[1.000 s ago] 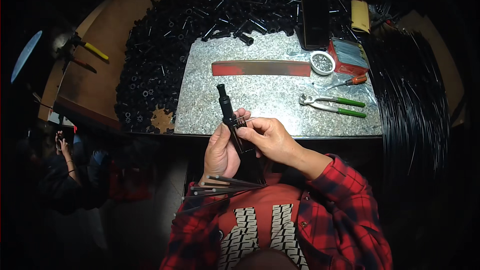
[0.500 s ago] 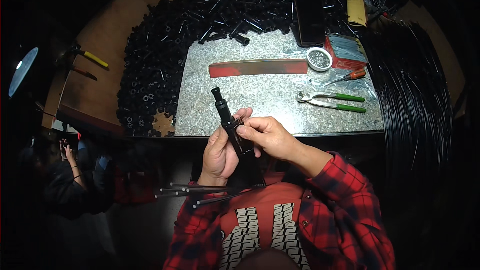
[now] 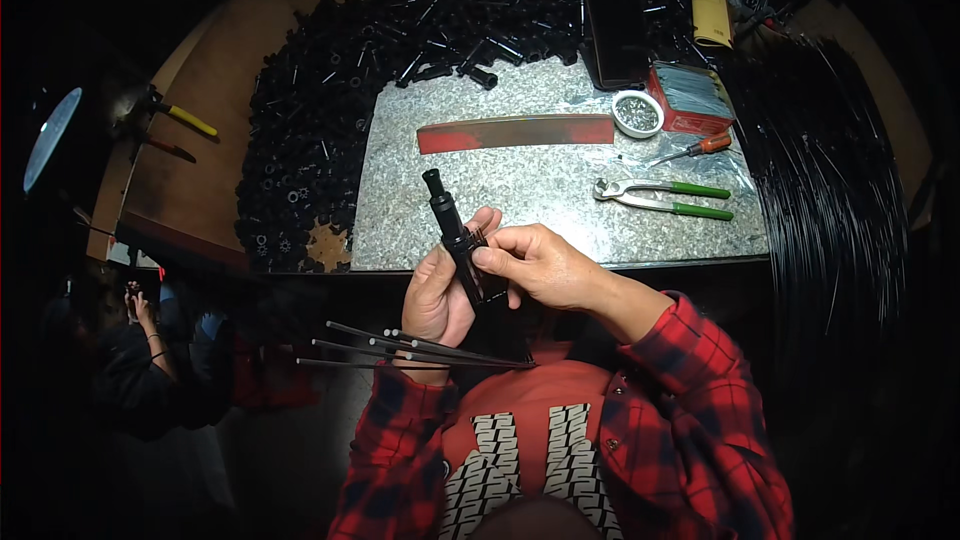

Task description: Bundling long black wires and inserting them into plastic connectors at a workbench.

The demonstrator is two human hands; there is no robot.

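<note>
My left hand [image 3: 436, 295] is wrapped round the lower part of a black stepped plastic tube [image 3: 447, 215], which tilts with its narrow end up and to the left. My right hand [image 3: 545, 265] pinches at the tube's side with thumb and forefinger; small dark teeth or strands show there, and anything finer between the fingertips is hidden. Several thin black rods [image 3: 440, 350] with pale ends cross over my left wrist, fanned out to the left. Their right ends meet in the dark at my lap, and I cannot tell whether they join the tube.
Black plastic parts [image 3: 330, 110] are heaped along the board's left and far sides. On the speckled board [image 3: 510, 225] lie a red-brown bar [image 3: 515, 133], green-handled pincers [image 3: 665, 198], an orange-handled screwdriver [image 3: 705, 146] and a white bowl [image 3: 638, 115]. Black rods [image 3: 830, 180] hang at the right.
The rods across my left wrist have swung up and spread wider. Both hands keep their hold on the tube, with only a slight shift.
</note>
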